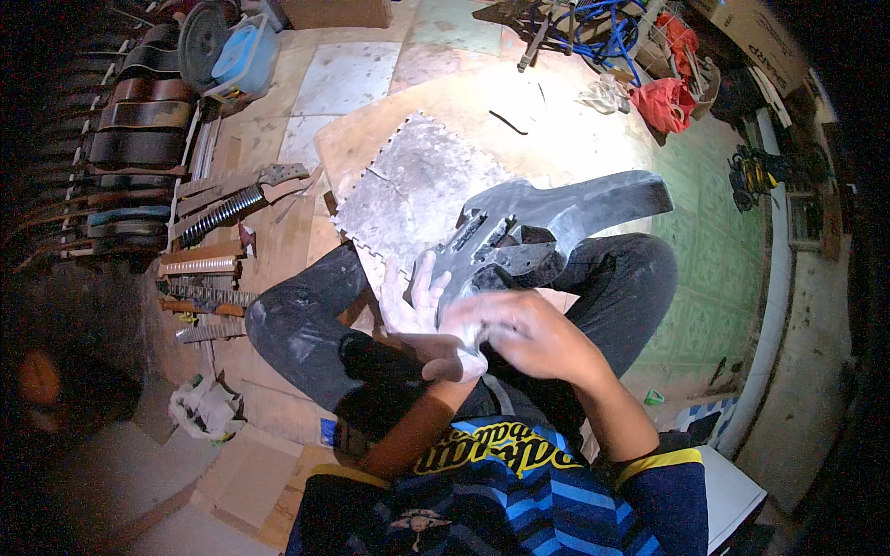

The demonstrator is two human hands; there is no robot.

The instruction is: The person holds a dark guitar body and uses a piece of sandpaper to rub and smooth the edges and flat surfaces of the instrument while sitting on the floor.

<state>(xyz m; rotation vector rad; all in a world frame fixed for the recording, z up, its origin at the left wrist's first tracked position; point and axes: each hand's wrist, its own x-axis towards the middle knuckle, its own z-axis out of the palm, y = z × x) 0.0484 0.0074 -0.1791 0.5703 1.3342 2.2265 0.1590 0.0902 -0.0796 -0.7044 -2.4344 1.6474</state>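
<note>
The black guitar body [561,220] lay at the person's legs [640,283], its cavities [472,233] already cut, though the dull, pale-streaked surface suggested finishing was left. The left grip [411,304] was spread wide beside it; the right grip [521,326], blurred, crossed over the left, and whether it clasped anything I could not tell.

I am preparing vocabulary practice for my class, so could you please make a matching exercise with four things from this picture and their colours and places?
Things:
1. Guitar body
2. Flat mat
3. Plastic tub
4. Floor at the right

Descriptions:
A. Light blue, near the upper left
B. Green
C. Grey, with toothed edges
D. Dark, near the middle of the picture

Right pairs: 1-D, 2-C, 3-A, 4-B.
</note>
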